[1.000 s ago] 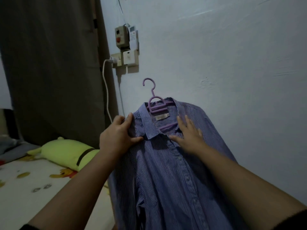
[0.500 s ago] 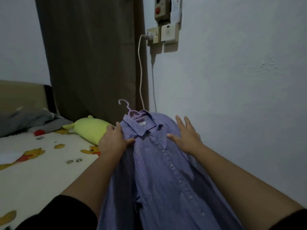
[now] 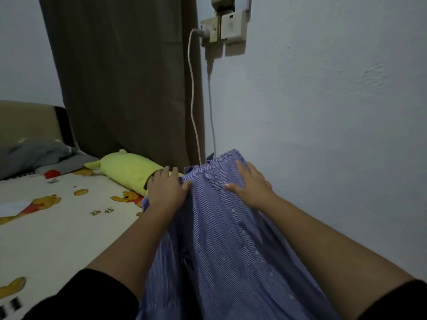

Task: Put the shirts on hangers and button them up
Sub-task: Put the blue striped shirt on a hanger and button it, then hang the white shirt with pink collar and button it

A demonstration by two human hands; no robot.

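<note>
The striped shirt (image 3: 221,239) lies lengthwise along the bed (image 3: 57,227) beside the wall, collar pointing away. The left hand (image 3: 166,190) holds its left shoulder edge; the right hand (image 3: 251,185) presses flat, fingers spread.

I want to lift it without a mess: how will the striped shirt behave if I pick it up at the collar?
The striped shirt will probably hang limp: its cloth already folds and sags between the left hand and right hand. It looks thin, so likely light. Its lower part may trail.
</note>
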